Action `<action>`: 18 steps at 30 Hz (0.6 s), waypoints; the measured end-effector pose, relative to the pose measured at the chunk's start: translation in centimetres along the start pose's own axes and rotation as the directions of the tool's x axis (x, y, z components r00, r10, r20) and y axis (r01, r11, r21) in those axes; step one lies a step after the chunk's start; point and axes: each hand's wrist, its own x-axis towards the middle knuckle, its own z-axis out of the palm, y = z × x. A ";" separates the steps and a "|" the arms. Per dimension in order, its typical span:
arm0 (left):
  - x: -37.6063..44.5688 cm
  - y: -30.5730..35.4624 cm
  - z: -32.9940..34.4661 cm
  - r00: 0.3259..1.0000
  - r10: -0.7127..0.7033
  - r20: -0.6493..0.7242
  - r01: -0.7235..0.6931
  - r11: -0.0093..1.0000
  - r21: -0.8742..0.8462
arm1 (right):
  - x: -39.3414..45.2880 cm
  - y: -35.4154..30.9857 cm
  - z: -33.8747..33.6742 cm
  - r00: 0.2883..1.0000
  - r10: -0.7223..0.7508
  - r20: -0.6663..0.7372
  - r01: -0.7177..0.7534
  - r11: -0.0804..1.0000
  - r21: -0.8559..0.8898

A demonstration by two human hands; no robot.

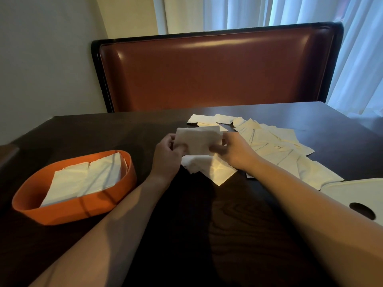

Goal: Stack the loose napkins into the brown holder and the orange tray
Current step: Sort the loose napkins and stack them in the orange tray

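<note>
Your left hand (167,154) and right hand (234,151) hold one white napkin (198,139) between them, raised above the dark table (186,224). Each hand pinches an end of it, fingers curled round the edge and thumbs toward you, so the sheet stands nearly upright, facing you (its outline is a little blurred).

Directly below that napkin a small pile of napkins (209,168) lies flat on the table, one corner pointing toward you. To your right the loose napkins (275,146) spread in an overlapping scatter from the far middle of the table down toward its right edge.

The orange tray (68,212) sits at your left, well apart from the hands, with a stack of napkins (87,179) lying inside it, slightly fanned.

At the right edge a white lid-like piece with a dark oval hole (352,193) touches the nearest loose napkins. Behind the table stands a brown padded booth back (217,71), with pale curtains (310,11) beyond. The brown holder does not show in this view.
</note>
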 end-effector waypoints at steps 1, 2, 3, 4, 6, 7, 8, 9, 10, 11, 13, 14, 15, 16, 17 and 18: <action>-0.1 0.1 0.1 1.000 0.016 0.009 -0.016 0.999 -0.030 | -0.1 -0.1 -0.2 1.000 -0.007 -0.022 0.008 0.999 0.046; -0.1 0.1 0.2 0.999 0.010 0.035 -0.008 0.999 -0.053 | -0.1 -0.2 -0.5 0.999 -0.010 -0.047 0.014 0.996 0.083; -0.1 0.1 0.4 0.997 -0.020 0.076 0.024 0.998 -0.050 | -0.1 -0.4 -0.8 0.998 -0.016 -0.066 0.023 0.994 0.107; -0.2 0.2 0.5 0.990 -0.062 0.126 0.066 0.997 -0.029 | -0.1 -0.5 -1.0 0.998 -0.016 -0.069 0.024 0.992 0.123; -0.3 0.1 0.8 0.971 -0.112 0.213 0.112 0.994 0.015 | -0.2 -0.3 -1.1 1.000 -0.011 -0.024 0.014 0.992 0.128; -0.2 0.0 0.8 0.966 -0.111 0.231 0.104 0.994 0.046 | -0.3 -0.2 -1.1 1.000 -0.009 0.012 0.008 0.993 0.115; -0.2 -0.1 0.8 0.966 -0.103 0.235 0.085 0.993 0.085 | -0.4 -0.1 -1.0 0.999 -0.008 0.044 0.004 0.995 0.101; -0.1 -0.1 0.7 0.968 -0.098 0.233 0.070 0.990 0.124 | -0.5 0.0 -0.8 0.998 -0.013 0.065 0.007 0.995 0.096; -0.1 -0.2 0.7 0.969 -0.094 0.227 0.061 0.987 0.149 | -0.5 0.1 -0.7 0.997 -0.018 0.073 0.011 0.995 0.102; 0.0 -0.2 0.7 0.971 -0.096 0.217 0.060 0.984 0.165 | -0.5 0.0 -0.6 0.998 -0.015 0.069 0.007 0.994 0.106; 0.0 -0.2 0.8 0.977 -0.093 0.190 0.061 0.984 0.169 | -0.5 -0.3 -0.6 0.998 0.039 0.041 -0.043 0.994 0.102; -0.1 -0.1 0.8 0.978 -0.095 0.186 0.064 0.984 0.166 | -0.3 -0.4 -0.6 0.997 0.073 0.030 -0.075 0.992 0.100; -0.1 0.0 0.8 0.977 -0.102 0.188 0.071 0.983 0.168 | -0.3 -0.4 -0.7 0.995 0.091 0.032 -0.093 0.991 0.092; -0.2 0.1 0.8 0.975 -0.111 0.190 0.077 0.981 0.179 | -0.3 -0.4 -0.8 0.992 0.118 0.051 -0.122 0.991 0.064; -0.1 0.1 0.8 0.974 -0.125 0.187 0.088 0.977 0.192 | -0.1 -0.1 -0.8 0.988 0.129 0.088 -0.132 0.991 0.027; -0.1 0.1 0.8 0.973 -0.136 0.184 0.098 0.974 0.203 | 0.0 0.4 -0.8 0.982 0.134 0.131 -0.136 0.991 0.007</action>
